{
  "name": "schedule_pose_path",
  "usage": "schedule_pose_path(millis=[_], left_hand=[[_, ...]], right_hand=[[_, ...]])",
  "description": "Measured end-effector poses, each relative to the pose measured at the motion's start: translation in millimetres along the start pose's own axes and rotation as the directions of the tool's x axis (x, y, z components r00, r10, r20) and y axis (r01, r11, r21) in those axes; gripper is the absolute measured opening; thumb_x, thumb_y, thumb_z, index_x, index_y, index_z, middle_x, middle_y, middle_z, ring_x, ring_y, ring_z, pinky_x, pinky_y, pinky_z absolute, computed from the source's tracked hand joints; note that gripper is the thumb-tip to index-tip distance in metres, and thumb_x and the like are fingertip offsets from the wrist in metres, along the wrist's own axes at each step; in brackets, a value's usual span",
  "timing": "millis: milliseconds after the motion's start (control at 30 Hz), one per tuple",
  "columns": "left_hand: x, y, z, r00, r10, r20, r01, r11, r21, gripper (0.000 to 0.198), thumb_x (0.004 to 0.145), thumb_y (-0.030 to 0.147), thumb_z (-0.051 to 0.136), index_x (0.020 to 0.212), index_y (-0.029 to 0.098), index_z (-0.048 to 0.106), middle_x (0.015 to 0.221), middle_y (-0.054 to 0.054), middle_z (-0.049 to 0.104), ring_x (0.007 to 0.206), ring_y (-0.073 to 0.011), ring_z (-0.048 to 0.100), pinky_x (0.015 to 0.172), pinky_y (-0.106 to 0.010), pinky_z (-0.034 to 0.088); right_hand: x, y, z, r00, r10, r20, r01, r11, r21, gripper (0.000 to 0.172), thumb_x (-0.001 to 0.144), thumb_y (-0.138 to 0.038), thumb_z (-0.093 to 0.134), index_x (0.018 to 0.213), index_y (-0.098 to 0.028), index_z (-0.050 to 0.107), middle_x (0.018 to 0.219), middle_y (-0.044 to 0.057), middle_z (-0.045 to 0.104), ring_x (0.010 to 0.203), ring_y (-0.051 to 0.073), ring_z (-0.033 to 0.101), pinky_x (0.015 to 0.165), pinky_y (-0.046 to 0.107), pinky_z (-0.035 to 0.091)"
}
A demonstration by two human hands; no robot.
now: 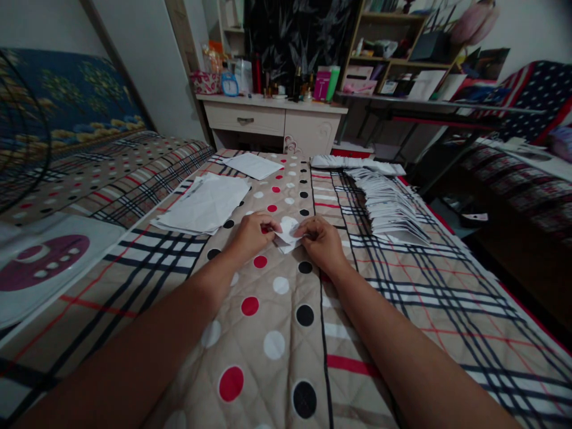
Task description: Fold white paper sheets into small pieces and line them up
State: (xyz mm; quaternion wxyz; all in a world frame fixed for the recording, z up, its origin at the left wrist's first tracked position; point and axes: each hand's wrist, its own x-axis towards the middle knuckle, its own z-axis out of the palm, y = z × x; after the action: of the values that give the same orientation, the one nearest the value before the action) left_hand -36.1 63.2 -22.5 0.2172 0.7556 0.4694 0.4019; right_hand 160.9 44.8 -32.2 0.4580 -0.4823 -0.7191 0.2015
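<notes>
A small piece of folded white paper [286, 243] lies between my two hands at the middle of the bedspread. My left hand [255, 232] pinches its left edge with thumb and fingers. On the other side, my right hand [324, 238] grips the right edge, fingers curled. Left of my hands rests a stack of flat white sheets [205, 202], and a thinner white sheet [254, 165] is beyond it. To the right a long row of folded white papers [388, 205] lies overlapped, with another bundle of folded papers [353, 163] behind it.
The quilted bedspread [277, 322] has dots and plaid bands. A white bag with a purple print [49, 262] lies at the left. Beyond the bed stands a white dresser [243, 120] with bottles and boxes on top. A desk with shelves [393, 59] is at the back right.
</notes>
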Motion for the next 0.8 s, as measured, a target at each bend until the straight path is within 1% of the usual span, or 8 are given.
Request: schedule_pose_path(millis=[233, 367, 500, 600, 667, 733, 767, 800], left_hand=[[0, -4, -8.9, 0.986, 0.073, 0.150, -0.065, 0.996, -0.056, 0.015, 0.068, 0.004, 0.066, 0.071, 0.017, 0.073, 0.080, -0.002, 0.068, 0.074, -0.0131, 0.062, 0.068, -0.025, 0.047], [0, -5, -12.1, 0.975, 0.114, 0.193, -0.104, 0.993, -0.062, 0.016, 0.070, 0.006, 0.064, 0.072, 0.017, 0.074, 0.083, -0.003, 0.068, 0.077, -0.0132, 0.063, 0.070, -0.025, 0.048], [-1, -1, -15.9, 0.962, 0.103, 0.254, -0.096, 0.995, -0.039, 0.023, 0.069, 0.004, 0.059, 0.075, 0.018, 0.076, 0.087, -0.003, 0.068, 0.077, -0.0128, 0.063, 0.070, -0.024, 0.048], [-1, 4, -16.8, 0.953, 0.071, 0.294, -0.062, 0.997, -0.042, 0.018, 0.075, 0.010, 0.059, 0.072, 0.017, 0.075, 0.085, -0.003, 0.068, 0.075, -0.0131, 0.063, 0.068, -0.024, 0.048], [-2, 5, -14.6, 0.959, 0.052, 0.280, -0.045, 0.998, -0.032, 0.013, 0.077, 0.016, 0.064, 0.068, 0.017, 0.073, 0.081, -0.003, 0.066, 0.073, -0.0133, 0.062, 0.067, -0.025, 0.048], [-2, 5, -10.9, 0.971, 0.039, 0.235, -0.039, 0.999, -0.003, 0.006, 0.073, 0.021, 0.072, 0.068, 0.016, 0.071, 0.083, -0.003, 0.065, 0.075, -0.0143, 0.062, 0.069, -0.026, 0.049], [-3, 4, -8.9, 0.978, 0.032, 0.204, -0.036, 0.999, 0.016, 0.007, 0.070, 0.022, 0.075, 0.072, 0.017, 0.071, 0.088, -0.004, 0.065, 0.079, -0.0152, 0.063, 0.072, -0.027, 0.050], [-3, 3, -7.2, 0.985, 0.023, 0.173, -0.029, 0.999, 0.034, 0.015, 0.067, 0.023, 0.079, 0.079, 0.017, 0.072, 0.094, -0.004, 0.065, 0.084, -0.0164, 0.063, 0.075, -0.028, 0.050]], right_hand=[[-3, -9, -2, 0.996, 0.027, 0.081, -0.017, 0.993, -0.120, 0.028, 0.063, 0.000, 0.052, 0.067, -0.021, 0.070, 0.085, 0.002, 0.066, 0.084, 0.017, 0.061, 0.078, 0.028, 0.047], [-3, -15, -4, 0.992, 0.046, 0.120, -0.026, 0.987, -0.160, 0.024, 0.063, -0.001, 0.054, 0.067, -0.020, 0.070, 0.087, 0.003, 0.066, 0.085, 0.017, 0.061, 0.077, 0.028, 0.047], [-2, -21, -4, 0.987, 0.083, 0.135, -0.057, 0.981, -0.187, 0.015, 0.068, -0.007, 0.058, 0.065, -0.019, 0.067, 0.089, 0.005, 0.066, 0.084, 0.018, 0.061, 0.074, 0.028, 0.047], [-3, -24, -4, 0.987, 0.092, 0.130, -0.061, 0.971, -0.230, 0.011, 0.071, -0.011, 0.061, 0.063, -0.019, 0.064, 0.092, 0.005, 0.065, 0.086, 0.018, 0.060, 0.075, 0.029, 0.046], [-4, -24, -3, 0.989, 0.084, 0.119, -0.049, 0.961, -0.273, 0.008, 0.070, -0.015, 0.065, 0.064, -0.020, 0.063, 0.095, 0.005, 0.064, 0.091, 0.019, 0.059, 0.078, 0.030, 0.046], [-5, -23, -2, 0.992, 0.088, 0.095, -0.052, 0.944, -0.327, 0.008, 0.069, -0.021, 0.070, 0.074, -0.020, 0.064, 0.101, 0.007, 0.063, 0.096, 0.021, 0.058, 0.081, 0.032, 0.046], [-5, -22, -2, 0.992, 0.098, 0.081, -0.063, 0.933, -0.353, 0.016, 0.069, -0.025, 0.073, 0.082, -0.019, 0.065, 0.103, 0.008, 0.063, 0.097, 0.022, 0.058, 0.081, 0.033, 0.047], [-6, -22, -2, 0.991, 0.114, 0.070, -0.079, 0.923, -0.376, 0.028, 0.068, -0.028, 0.075, 0.093, -0.019, 0.064, 0.106, 0.009, 0.063, 0.098, 0.023, 0.059, 0.081, 0.033, 0.047]])
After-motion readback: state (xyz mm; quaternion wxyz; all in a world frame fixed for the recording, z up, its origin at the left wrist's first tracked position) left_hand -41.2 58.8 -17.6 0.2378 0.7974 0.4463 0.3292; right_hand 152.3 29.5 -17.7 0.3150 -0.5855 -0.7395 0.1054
